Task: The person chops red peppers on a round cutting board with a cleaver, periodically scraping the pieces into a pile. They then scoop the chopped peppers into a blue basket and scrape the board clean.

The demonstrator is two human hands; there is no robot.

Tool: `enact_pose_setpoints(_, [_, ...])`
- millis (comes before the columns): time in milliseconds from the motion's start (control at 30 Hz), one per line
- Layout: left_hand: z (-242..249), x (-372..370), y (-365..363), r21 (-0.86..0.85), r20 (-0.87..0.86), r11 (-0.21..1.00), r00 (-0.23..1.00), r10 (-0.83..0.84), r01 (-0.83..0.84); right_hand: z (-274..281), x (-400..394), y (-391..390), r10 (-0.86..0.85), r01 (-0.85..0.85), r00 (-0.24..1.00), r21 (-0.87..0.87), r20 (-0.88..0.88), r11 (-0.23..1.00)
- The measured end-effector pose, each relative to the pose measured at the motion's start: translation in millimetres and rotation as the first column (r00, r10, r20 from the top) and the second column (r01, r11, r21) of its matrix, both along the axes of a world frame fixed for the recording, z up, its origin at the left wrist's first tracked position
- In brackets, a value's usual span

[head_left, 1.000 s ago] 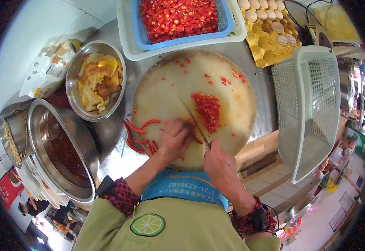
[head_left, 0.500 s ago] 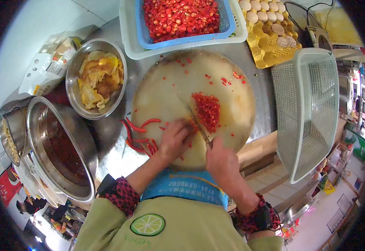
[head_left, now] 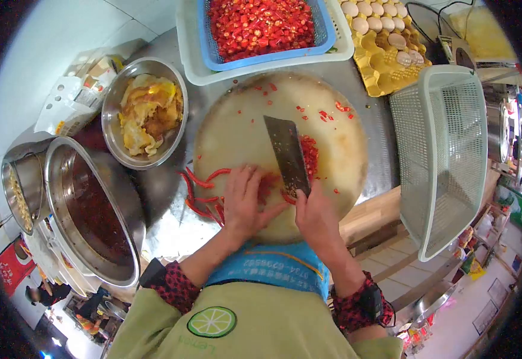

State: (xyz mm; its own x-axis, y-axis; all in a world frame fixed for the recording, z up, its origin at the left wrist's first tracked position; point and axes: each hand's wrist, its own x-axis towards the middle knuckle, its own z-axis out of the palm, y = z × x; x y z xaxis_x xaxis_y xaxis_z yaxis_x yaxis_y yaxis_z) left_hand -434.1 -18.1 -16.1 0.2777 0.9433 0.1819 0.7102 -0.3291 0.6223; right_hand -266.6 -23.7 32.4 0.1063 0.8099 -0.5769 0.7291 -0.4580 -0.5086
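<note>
On the round cutting board (head_left: 231,137), my right hand (head_left: 317,218) is closed round the handle of a cleaver (head_left: 289,155), whose broad blade is tilted flat-side up. The blade partly covers a pile of chopped red chili (head_left: 310,157). My left hand (head_left: 246,200) lies left of the blade with its fingers spread, beside some blurred red chili pieces (head_left: 265,186). Several whole red chilies (head_left: 198,194) lie at the board's left edge, close to my left fingers. Small red bits are scattered over the board's upper part.
A blue basket of cut chilies (head_left: 208,51) stands behind the board, with an egg tray (head_left: 371,66) to its right. An empty pale basket (head_left: 446,161) is at the right. Metal bowls (head_left: 108,128) (head_left: 138,239) stand at the left.
The cleaver has turned from edge-on to showing its broad side and now covers part of the chopped pile. My left hand has moved slightly left and its fingers have spread.
</note>
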Motion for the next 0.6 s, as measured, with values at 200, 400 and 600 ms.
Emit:
enact_pose_setpoints(200, [-2,14,-10,-0.185,-0.157,0.982,0.988,0.003,-0.032,0,5,-15,-0.126,0.123,0.992,0.143,0.014,0.982])
enact_pose_setpoints(400, [-21,7,0,-0.075,-0.188,0.996,0.980,-0.070,0.057,21,12,-9,-0.158,0.151,0.986,0.109,0.057,0.982])
enact_pose_setpoints(600, [-15,12,0,0.057,0.006,0.970,0.971,-0.238,0.237,22,21,-15,-0.174,0.163,0.983,0.162,0.056,0.973])
